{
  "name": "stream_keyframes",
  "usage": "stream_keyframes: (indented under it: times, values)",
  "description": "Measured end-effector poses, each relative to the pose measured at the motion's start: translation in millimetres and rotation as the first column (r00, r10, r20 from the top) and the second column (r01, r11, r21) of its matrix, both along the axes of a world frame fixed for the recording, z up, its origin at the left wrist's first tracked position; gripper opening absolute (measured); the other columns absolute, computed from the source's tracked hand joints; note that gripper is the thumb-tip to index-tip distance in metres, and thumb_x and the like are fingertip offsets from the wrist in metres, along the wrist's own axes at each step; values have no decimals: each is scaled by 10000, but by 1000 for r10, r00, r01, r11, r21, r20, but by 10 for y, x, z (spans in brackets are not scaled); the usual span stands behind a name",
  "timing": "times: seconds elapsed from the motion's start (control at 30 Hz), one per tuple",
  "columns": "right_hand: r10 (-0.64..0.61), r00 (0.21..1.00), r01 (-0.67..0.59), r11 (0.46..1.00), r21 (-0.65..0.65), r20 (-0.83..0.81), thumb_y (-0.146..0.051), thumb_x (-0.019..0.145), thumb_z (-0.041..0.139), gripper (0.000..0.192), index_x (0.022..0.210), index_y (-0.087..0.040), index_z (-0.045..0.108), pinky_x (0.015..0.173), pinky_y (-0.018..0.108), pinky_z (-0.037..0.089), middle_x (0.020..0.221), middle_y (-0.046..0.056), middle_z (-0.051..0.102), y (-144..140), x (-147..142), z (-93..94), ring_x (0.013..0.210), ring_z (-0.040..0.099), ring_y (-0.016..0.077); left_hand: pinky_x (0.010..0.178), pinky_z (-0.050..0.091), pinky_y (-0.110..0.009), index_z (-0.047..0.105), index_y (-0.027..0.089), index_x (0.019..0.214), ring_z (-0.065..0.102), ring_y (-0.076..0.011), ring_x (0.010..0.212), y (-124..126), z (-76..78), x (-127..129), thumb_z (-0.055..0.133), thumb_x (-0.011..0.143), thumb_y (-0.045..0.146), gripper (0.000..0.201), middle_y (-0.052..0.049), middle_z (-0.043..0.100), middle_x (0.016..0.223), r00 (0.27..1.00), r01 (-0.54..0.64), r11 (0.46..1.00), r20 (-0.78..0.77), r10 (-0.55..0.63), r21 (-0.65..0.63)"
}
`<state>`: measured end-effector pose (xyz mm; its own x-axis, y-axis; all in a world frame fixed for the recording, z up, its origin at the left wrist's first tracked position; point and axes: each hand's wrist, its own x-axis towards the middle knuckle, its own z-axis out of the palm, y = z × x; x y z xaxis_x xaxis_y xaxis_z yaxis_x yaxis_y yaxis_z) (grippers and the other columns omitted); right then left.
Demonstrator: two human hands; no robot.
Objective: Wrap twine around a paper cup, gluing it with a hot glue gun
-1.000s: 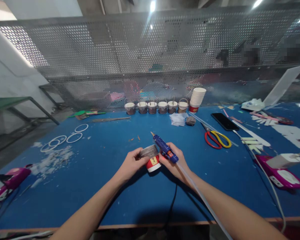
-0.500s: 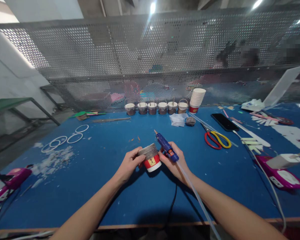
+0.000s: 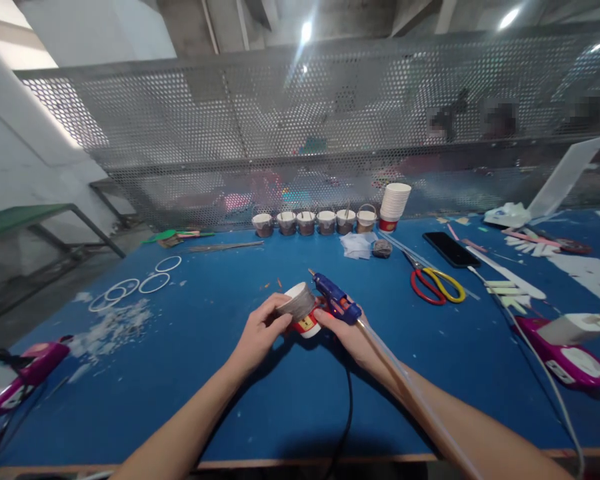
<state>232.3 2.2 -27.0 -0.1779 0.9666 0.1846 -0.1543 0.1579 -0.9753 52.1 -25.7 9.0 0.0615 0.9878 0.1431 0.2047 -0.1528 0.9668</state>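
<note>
Cup (image 3: 300,308) now tilted in hands (image 3: 260,330)

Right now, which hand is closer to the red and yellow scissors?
Right. The right hand holds the blue glue gun, with the scissors off to its right; the left hand, holding the paper cup, is farther away.

Your hands have bare blue table (image 3: 220,373) on all near sides; scissors (image 3: 437,285) block the right, a row of wrapped cups (image 3: 313,222) lines the far edge
</note>
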Motion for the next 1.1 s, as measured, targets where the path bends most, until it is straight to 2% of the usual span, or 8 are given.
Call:
stream_keyframes:
  times: [0.07, 0.13, 0.27, 0.5, 0.63, 0.83, 1.1]
  values:
    - [-57, 995, 50, 995, 81, 79, -383, 760, 700, 299, 954, -174, 610, 752, 336, 508, 935, 69, 698, -4, 25, 15, 823, 651, 205, 549, 416, -259, 609, 187, 962, 519, -124, 566, -6, 15, 17, 590, 769, 366, 264, 0, 603, 749, 998, -51, 998, -46, 50, -33]
    - [-119, 980, 94, 983, 155, 161, -376, 777, 676, 284, 960, -177, 591, 699, 314, 499, 871, 51, 690, -11, 49, 36, 766, 634, 191, 538, 406, -256, 582, 187, 1042, 509, -125, 528, -6, 8, 39, 573, 775, 354, 316, 26, 581, 657, 992, -82, 995, -101, 76, -56]
    - [-184, 951, 122, 962, 246, 247, -374, 767, 664, 258, 914, -193, 552, 626, 288, 477, 758, 16, 668, -30, 56, 55, 645, 600, 167, 561, 399, -246, 604, 177, 956, 498, -118, 561, -2, -40, 93, 603, 744, 341, 267, 31, 553, 651, 987, -47, 999, -154, 42, -26]
    - [-184, 945, 105, 954, 282, 271, -374, 786, 648, 230, 911, -211, 543, 653, 301, 489, 813, 32, 687, -41, 48, 37, 690, 627, 184, 578, 374, -235, 594, 167, 829, 470, -110, 600, 0, -46, 127, 608, 743, 340, 193, 32, 530, 669, 983, -84, 996, -164, 88, 30]
    - [-206, 939, 111, 939, 325, 274, -330, 815, 618, 165, 896, -206, 547, 675, 298, 486, 837, 39, 679, -48, 57, 38, 725, 627, 185, 562, 355, -232, 588, 161, 805, 439, -105, 584, -9, -36, 131, 615, 722, 318, 179, 40, 511, 639, 985, -86, 996, -150, 86, 10]
    - [-192, 939, 87, 935, 344, 284, -307, 825, 601, 126, 867, -208, 535, 628, 257, 467, 748, -2, 639, -35, 61, 32, 636, 582, 145, 547, 329, -235, 566, 170, 766, 413, -106, 573, -13, -23, 158, 611, 684, 313, 170, 45, 482, 628, 982, -97, 995, -167, 90, -29]
    - [-244, 928, 136, 925, 355, 280, -317, 813, 596, 120, 831, -215, 535, 604, 247, 473, 714, -13, 630, -80, 52, 83, 597, 569, 130, 534, 307, -230, 523, 189, 724, 384, -103, 553, -20, -17, 175, 582, 655, 307, 149, 64, 420, 593, 975, -90, 993, -212, 72, -77]
